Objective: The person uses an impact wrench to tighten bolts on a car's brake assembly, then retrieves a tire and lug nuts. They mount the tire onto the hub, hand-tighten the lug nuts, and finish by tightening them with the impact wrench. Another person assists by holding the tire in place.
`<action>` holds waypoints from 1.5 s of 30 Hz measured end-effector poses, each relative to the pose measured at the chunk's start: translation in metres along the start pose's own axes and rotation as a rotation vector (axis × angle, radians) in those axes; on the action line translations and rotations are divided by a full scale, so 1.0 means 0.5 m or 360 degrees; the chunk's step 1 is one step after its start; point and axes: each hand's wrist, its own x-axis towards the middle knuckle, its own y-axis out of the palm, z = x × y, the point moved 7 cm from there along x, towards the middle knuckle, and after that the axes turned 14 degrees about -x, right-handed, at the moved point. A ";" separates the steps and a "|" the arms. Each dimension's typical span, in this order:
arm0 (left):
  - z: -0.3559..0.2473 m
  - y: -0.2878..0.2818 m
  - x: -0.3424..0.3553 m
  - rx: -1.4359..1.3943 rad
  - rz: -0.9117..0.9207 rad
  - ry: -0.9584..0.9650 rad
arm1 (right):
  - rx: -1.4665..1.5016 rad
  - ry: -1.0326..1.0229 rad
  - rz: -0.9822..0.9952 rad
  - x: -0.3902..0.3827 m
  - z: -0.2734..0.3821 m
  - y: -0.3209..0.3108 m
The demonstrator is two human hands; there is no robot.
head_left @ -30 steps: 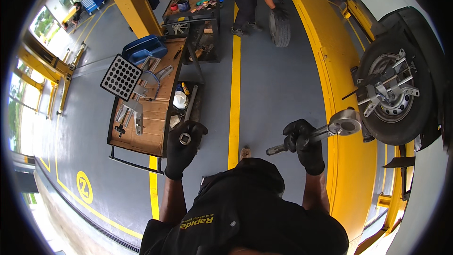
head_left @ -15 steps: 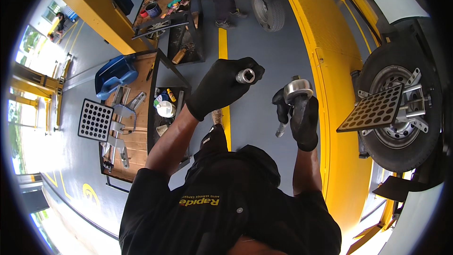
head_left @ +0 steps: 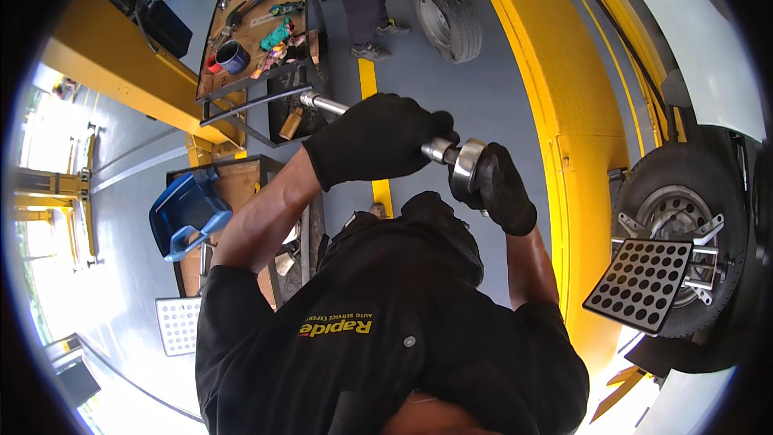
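Note:
My left hand [head_left: 374, 141], in a black glove, is closed around a long silver extension bar [head_left: 326, 105]. A socket-like end sticks out past the wrist side, at the upper left. From the thumb side, the bar's other end meets the round head of a ratchet wrench [head_left: 467, 169]. They touch in line; whether they are locked together I cannot tell. My right hand [head_left: 506, 192], also gloved in black, is closed on the ratchet just behind its head. Most of the ratchet's handle is hidden by the fingers.
A yellow lift post [head_left: 580, 193] and a mounted wheel [head_left: 684, 193] with a dotted target plate [head_left: 640, 286] stand right. Ahead, a person [head_left: 362, 0] touches a loose tyre [head_left: 451, 20]. Left are a tool cart [head_left: 250, 24] and a cart with a blue plastic tray [head_left: 185, 213].
The bar and ratchet, held apart before, now meet end to head. My left hand has turned the bar sideways; my right has tilted the ratchet and moved in. The view has shifted.

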 end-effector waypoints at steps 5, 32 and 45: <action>0.106 -0.067 0.057 -0.0037 0.0341 0.0180 | 0.0101 0.0103 0.0201 0.168 0.025 -0.004; 0.921 -0.605 0.362 -0.1680 -0.1993 -0.0178 | 0.1124 -0.0408 0.0430 1.411 -0.076 0.055; 1.232 -1.084 0.578 -0.2028 -0.1885 0.0630 | 0.0295 -0.0193 0.0158 1.837 -0.407 0.042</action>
